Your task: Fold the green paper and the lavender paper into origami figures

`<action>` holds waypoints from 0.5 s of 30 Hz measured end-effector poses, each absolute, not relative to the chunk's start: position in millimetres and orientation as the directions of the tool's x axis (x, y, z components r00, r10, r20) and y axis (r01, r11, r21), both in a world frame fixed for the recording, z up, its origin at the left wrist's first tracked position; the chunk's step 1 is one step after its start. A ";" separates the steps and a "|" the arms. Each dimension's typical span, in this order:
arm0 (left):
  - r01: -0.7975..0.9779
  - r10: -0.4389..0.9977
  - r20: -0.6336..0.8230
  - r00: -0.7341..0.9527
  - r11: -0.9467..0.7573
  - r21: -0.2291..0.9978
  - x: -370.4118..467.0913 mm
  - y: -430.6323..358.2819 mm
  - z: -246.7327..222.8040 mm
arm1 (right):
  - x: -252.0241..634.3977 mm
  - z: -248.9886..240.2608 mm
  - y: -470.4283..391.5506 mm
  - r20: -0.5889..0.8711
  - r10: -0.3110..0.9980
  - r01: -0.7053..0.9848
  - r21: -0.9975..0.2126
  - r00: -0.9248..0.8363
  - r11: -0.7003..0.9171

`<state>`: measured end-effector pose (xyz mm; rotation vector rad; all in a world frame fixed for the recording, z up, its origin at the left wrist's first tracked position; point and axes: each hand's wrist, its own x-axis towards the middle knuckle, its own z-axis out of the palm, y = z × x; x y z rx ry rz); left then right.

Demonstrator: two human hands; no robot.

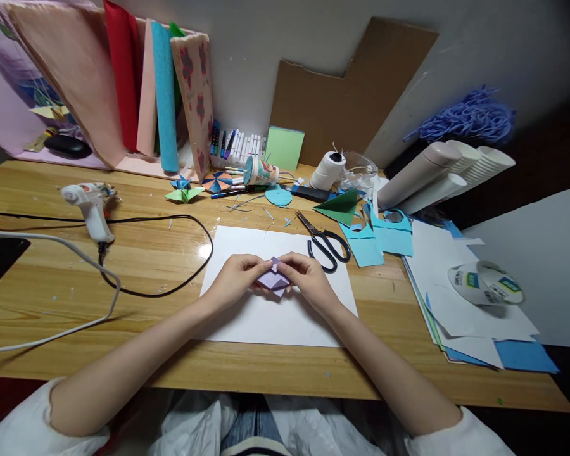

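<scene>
A small piece of folded purple paper (273, 280) is held up between my two hands, over a white sheet of paper (266, 323) on the table. My left hand (240, 277) pinches its left side, thumb on top near the upper corner. On the opposite side my right hand (308, 277) grips it the same way, thumb tip close to the left one. Several creases and a pointed lower flap show; the fingers underneath are mostly hidden. Black-handled scissors (323, 244) lie just beyond my right hand, partly on the white sheet.
At left are a hot glue gun (91, 206) and its looping black cable (204, 266). Cut blue paper (365, 244), a green paper triangle (339, 208) and a thread spool (327, 171) lie behind. A paper stack (456, 310) bearing a tape roll (484, 283) is at right.
</scene>
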<state>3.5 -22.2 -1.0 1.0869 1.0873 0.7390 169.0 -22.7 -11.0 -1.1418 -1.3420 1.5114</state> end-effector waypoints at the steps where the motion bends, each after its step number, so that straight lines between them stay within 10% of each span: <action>1: 0.038 0.890 -0.323 0.321 0.329 0.944 3.8 -22.2 -0.8 | 168.7 -10.4 -22.8 -0.122 0.953 0.000 -0.992 -0.279 -0.127; 15: 0.037 0.976 -0.199 0.091 0.197 0.980 1.3 -22.3 2.8 | 173.2 -14.0 -21.4 -0.268 0.860 -0.143 -0.922 -0.435 -0.359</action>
